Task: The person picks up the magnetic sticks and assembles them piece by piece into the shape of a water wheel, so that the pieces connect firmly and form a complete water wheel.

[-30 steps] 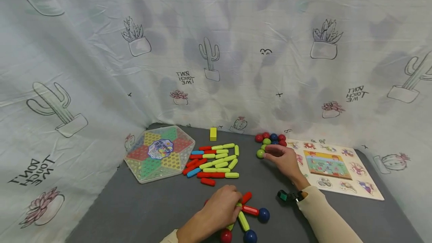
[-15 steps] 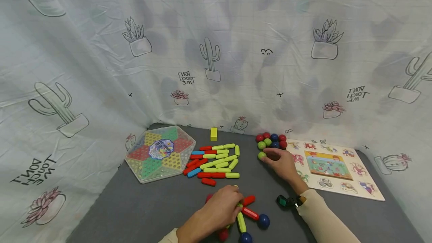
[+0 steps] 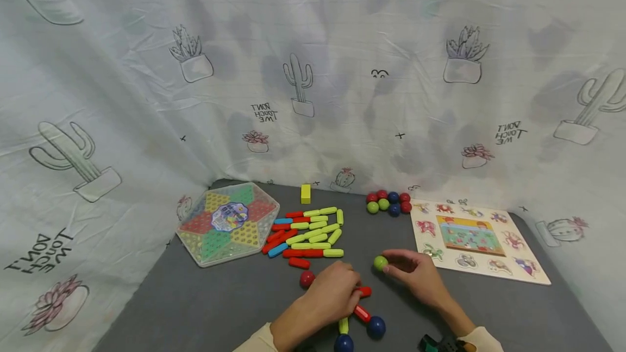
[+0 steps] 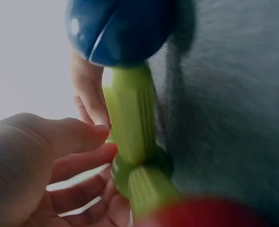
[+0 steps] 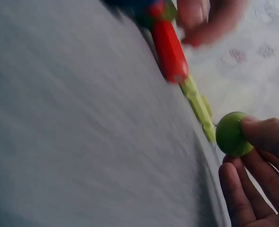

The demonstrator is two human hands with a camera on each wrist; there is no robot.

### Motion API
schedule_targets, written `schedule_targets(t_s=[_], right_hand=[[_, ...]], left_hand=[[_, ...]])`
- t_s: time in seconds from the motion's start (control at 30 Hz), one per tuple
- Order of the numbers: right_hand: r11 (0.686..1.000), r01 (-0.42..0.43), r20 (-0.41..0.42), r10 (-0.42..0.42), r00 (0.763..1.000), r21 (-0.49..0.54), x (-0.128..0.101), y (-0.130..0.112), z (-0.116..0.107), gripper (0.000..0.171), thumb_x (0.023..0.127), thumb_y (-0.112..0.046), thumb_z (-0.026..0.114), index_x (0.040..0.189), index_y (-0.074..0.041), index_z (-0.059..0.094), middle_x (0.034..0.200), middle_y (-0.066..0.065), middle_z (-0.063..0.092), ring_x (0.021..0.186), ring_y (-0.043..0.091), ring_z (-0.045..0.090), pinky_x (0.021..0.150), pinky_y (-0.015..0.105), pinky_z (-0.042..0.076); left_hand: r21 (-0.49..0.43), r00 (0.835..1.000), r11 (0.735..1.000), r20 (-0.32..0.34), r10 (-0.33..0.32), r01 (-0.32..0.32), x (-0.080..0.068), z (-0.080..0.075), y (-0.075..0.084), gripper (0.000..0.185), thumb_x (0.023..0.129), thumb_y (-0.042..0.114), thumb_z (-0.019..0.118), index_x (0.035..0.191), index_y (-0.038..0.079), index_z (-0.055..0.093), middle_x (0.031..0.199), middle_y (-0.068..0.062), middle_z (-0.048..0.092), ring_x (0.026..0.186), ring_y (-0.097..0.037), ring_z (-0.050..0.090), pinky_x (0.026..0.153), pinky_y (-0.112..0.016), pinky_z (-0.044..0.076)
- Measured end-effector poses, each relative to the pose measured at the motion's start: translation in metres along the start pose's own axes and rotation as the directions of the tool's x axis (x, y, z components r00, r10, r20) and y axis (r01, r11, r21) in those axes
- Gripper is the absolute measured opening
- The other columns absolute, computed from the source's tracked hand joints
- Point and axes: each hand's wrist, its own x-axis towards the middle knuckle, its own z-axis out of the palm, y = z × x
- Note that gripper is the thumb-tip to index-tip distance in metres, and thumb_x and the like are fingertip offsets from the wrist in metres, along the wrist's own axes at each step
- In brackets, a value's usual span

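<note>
My left hand (image 3: 327, 293) grips a ball-and-rod toy structure at its middle, hiding much of it. Red rods (image 3: 362, 313) and a yellow-green rod (image 3: 344, 326) stick out from under the hand, with a blue ball (image 3: 376, 328) on one end and a red ball (image 3: 307, 279) at the far left side. In the left wrist view, thumb and fingers close around a green hub ball (image 4: 122, 175) with a ribbed yellow-green rod (image 4: 130, 113) above it. To the right, my right hand (image 3: 419, 277) pinches a loose green ball (image 5: 231, 135) between thumb and fingers, apart from the structure.
Loose red, yellow-green and blue rods (image 3: 313, 237) lie beyond the left hand. A hexagonal game board (image 3: 227, 224) is at the left, a yellow block (image 3: 305, 194) at the back. Several balls (image 3: 393, 197) cluster beside a picture puzzle board (image 3: 469, 261) on the right.
My right hand has taken a green ball away from the cluster and brought it toward me, near the structure. The left hand keeps its hold, and the structure has turned slightly.
</note>
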Motion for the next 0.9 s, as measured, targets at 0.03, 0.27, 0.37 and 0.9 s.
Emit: schedule_targets(t_s=[0.03,0.27,0.37,0.9], right_hand=[[1.0,-0.013,0.016,0.013,1.0,0.012,-0.005,-0.002,0.002,0.03,0.098,-0.012,0.084,0.127,-0.008,0.079,0.121,0.013,0.082,0.106,0.008,0.078,0.088,0.023,0.063],[0.997,-0.042,0.106,0.035,0.994,0.065,-0.028,-0.011,0.008,0.035,0.097,-0.013,0.084,0.129,-0.003,0.077,0.122,0.016,0.081,0.106,0.01,0.08,0.088,0.028,0.065],[0.998,-0.034,0.106,0.028,0.994,0.054,-0.031,-0.012,0.007,0.034,0.097,-0.013,0.084,0.129,-0.002,0.077,0.121,0.015,0.081,0.106,0.009,0.079,0.088,0.027,0.065],[0.995,-0.034,0.27,0.007,0.963,0.092,-0.034,-0.016,0.006,0.03,0.096,-0.007,0.083,0.126,-0.002,0.077,0.118,0.013,0.081,0.1,0.014,0.08,0.088,0.029,0.065]], left_hand=[[0.009,1.0,1.0,0.007,-0.017,0.017,0.003,0.001,0.002,0.01,0.099,0.027,0.08,0.092,0.02,0.082,0.085,0.008,0.068,0.082,-0.009,0.06,0.08,-0.025,0.055],[-0.043,0.995,0.995,0.031,-0.094,0.095,0.01,0.006,0.003,0.01,0.098,0.023,0.082,0.088,0.019,0.081,0.079,0.01,0.067,0.074,-0.006,0.057,0.068,-0.024,0.054],[-0.077,0.995,0.992,0.008,-0.104,0.104,0.01,0.007,0.002,0.01,0.098,0.022,0.082,0.089,0.018,0.081,0.08,0.01,0.068,0.073,-0.006,0.057,0.068,-0.024,0.055],[-0.048,0.988,0.987,0.006,-0.154,0.154,-0.016,-0.001,-0.007,0.013,0.097,0.034,0.083,0.092,0.023,0.078,0.086,0.008,0.064,0.082,-0.011,0.059,0.072,-0.029,0.055]])
